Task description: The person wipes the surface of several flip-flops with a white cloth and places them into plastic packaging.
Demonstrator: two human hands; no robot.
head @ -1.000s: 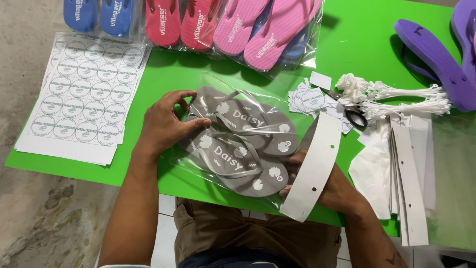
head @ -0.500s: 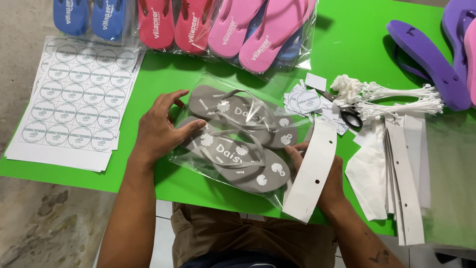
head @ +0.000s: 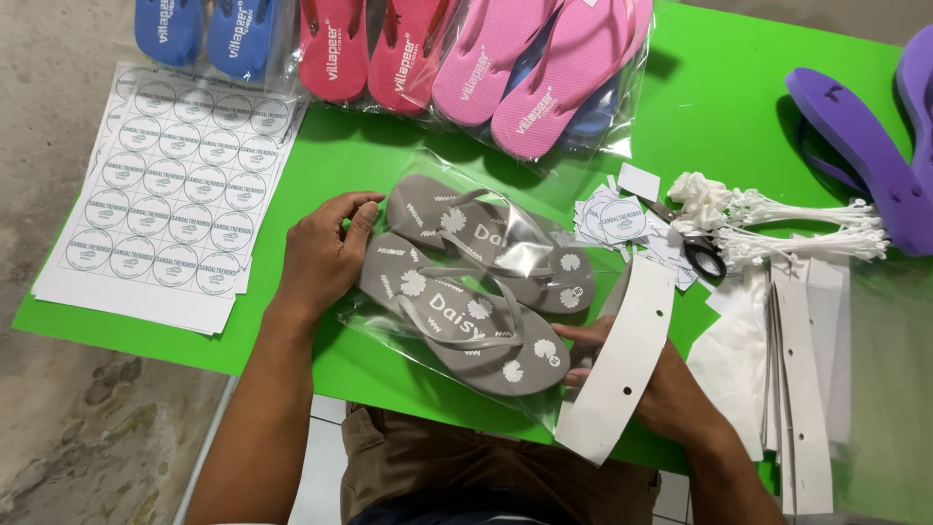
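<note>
On the green desk, the left hand presses the bagged gray flip-flops flat, fingers spread, while the right hand grips a white card strip.

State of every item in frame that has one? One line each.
Grey flip-flops: paired, inside a clear bag, lying flat.
Left hand: resting on the bag's end.
Right hand: holding a white card strip at the bag's open end.
Sticker sheet: flat, stickers still on.
Scissors: lying closed.
Pink flip-flops: bagged.
Purple flip-flops: unbagged.
</note>
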